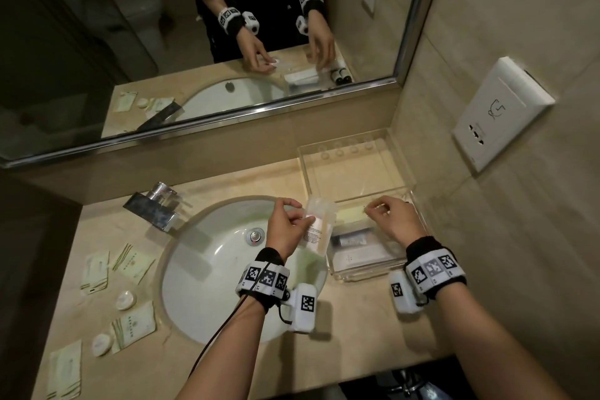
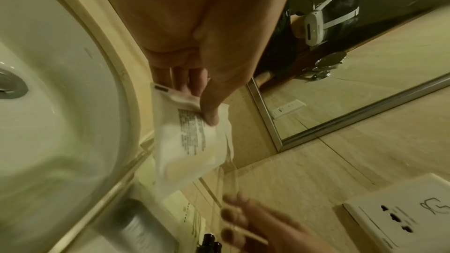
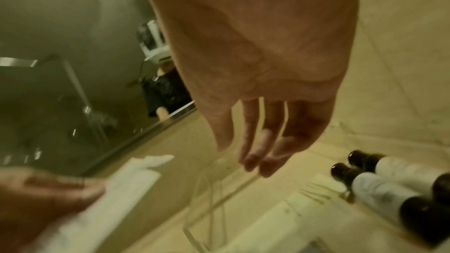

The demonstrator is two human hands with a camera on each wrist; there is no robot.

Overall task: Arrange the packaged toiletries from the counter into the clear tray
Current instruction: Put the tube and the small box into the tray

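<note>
left hand (image 1: 285,221) pinches white packet (image 2: 194,141) beside clear tray (image 1: 367,266); right hand (image 1: 394,217) above tray, fingers relaxed, holding nothing.

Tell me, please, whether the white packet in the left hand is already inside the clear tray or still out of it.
Out. The left hand pinches the white packet in the air beside the clear tray, by the sink.
</note>
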